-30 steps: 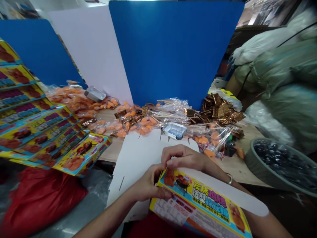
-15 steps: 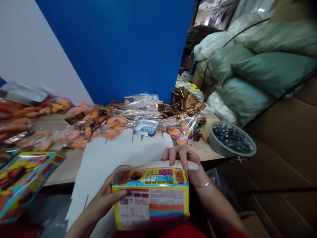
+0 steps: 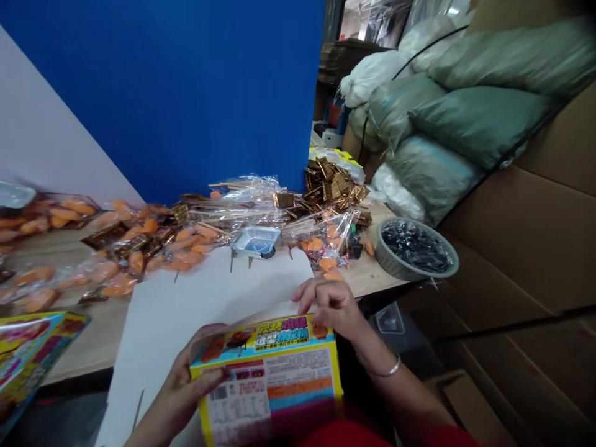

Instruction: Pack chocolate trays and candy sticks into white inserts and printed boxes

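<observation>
I hold a colourful printed package (image 3: 267, 382) upright in front of my lap, its back panel with a barcode facing me. My left hand (image 3: 186, 388) grips its left edge, thumb across the front. My right hand (image 3: 328, 304) is curled over the top right corner, fingers pinching the top flap. Under the package lies a white sheet (image 3: 195, 304) on the wooden table (image 3: 372, 276). A small foil tray (image 3: 256, 240) stands on legs just beyond the sheet.
Bags of orange pieces (image 3: 116, 261) and wooden skewers (image 3: 242, 205) lie across the table's back. Gold foil packets (image 3: 333, 186) are heaped by the blue partition (image 3: 186, 93). A grey basket of black pieces (image 3: 416, 248) sits right. Printed cartons (image 3: 28, 347) lie left; stuffed sacks (image 3: 456, 118) and cardboard stand right.
The package turned from lying slanted to upright with its back facing me. The view swung right, so the carton stack slid off the left and the basket and sacks came closer to centre.
</observation>
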The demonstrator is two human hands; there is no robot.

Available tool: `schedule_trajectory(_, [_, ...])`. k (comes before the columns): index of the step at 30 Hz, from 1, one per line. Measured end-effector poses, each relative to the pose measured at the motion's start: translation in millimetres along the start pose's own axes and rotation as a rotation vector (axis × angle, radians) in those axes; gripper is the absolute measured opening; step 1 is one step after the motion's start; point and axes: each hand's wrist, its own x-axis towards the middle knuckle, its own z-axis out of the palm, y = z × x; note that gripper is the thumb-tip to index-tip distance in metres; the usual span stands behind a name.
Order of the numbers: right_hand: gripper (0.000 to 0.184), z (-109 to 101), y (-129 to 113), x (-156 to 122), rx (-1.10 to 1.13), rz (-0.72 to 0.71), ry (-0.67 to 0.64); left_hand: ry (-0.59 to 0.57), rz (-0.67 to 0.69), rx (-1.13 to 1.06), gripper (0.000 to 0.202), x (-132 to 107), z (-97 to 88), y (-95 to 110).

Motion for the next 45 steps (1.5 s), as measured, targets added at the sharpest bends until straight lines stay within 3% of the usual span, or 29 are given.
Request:
schedule_trajectory(2, [0.022,-3,-3,0,-0.187,-0.065,-0.105,0.049,0.187,0.094,0.056,8,-8.1,0])
schedule_trajectory(5, [0.049,-9,3,5,-0.622,-0.183,-0.189,0.066,0.596,0.424,0.034,27,-26.1,7])
schedule_trajectory(7, [0.031,-11,15,10,-0.82,-0.294,-0.278,0.006,0.785,0.708,0.025,36,-36.9,17])
schedule_trajectory(9, [0.009,-9,26,12,-0.885,-0.38,-0.337,-0.086,0.851,0.984,0.027,39,-41.6,32])
schedule_trajectory(12, [0.008,-2,35,11,-0.871,-0.395,-0.278,-0.173,0.915,1.379,0.048,37,-32.1,53])
schedule_trajectory(14, [0.007,-4,35,6,-0.81,-0.353,-0.226,-0.154,1.029,1.572,0.045,38,-18.4,59])
schedule_trajectory(16, [0.009,-22,36,-1,-0.729,-0.249,-0.13,-0.112,1.127,1.635,0.038,42,-6.1,57])
schedule_trajectory(17, [0.012,-38,37,-5,-0.73,-0.17,-0.009,-0.096,1.159,1.624,0.037,43,-2.1,54])
schedule_trajectory(20, [0.028,-101,49,-19,-0.96,0.105,0.57,-0.064,1.214,1.554,0.036,46,0.9,44])
schedule_trajectory(22, [0.035,-138,62,-25,-1.065,0.184,0.694,-0.044,1.23,1.533,0.036,46,-0.9,42])
schedule_trajectory(24, [0.035,-162,74,-27,-1.108,0.209,0.644,-0.042,1.232,1.523,0.037,45,-2.4,42])
schedule_trajectory(28, [0.033,-181,80,-13,-1.213,0.213,0.583,-0.037,1.227,1.529,0.038,42,-1.7,42])
schedule_trajectory(33, [0.026,-206,72,35,-1.251,0.222,0.399,-0.027,1.227,1.514,0.04,45,0.0,43])
schedule_trajectory(36, [0.044,-217,75,64,-1.238,0.21,0.386,-0.029,1.221,1.501,0.042,47,-1.7,44])
schedule_trajectory(39, [0.05,-208,84,81,-1.174,0.191,0.287,-0.028,1.205,1.496,0.044,48,-6.7,40])
schedule_trajectory(42, [0.042,-180,94,81,-1.077,0.168,0.114,-0.021,1.16,1.494,0.047,51,-14.3,31])
schedule_trajectory(45, [0.033,-157,98,64,-1.032,0.173,0.136,-0.03,1.088,1.498,0.049,54,-21.5,23])
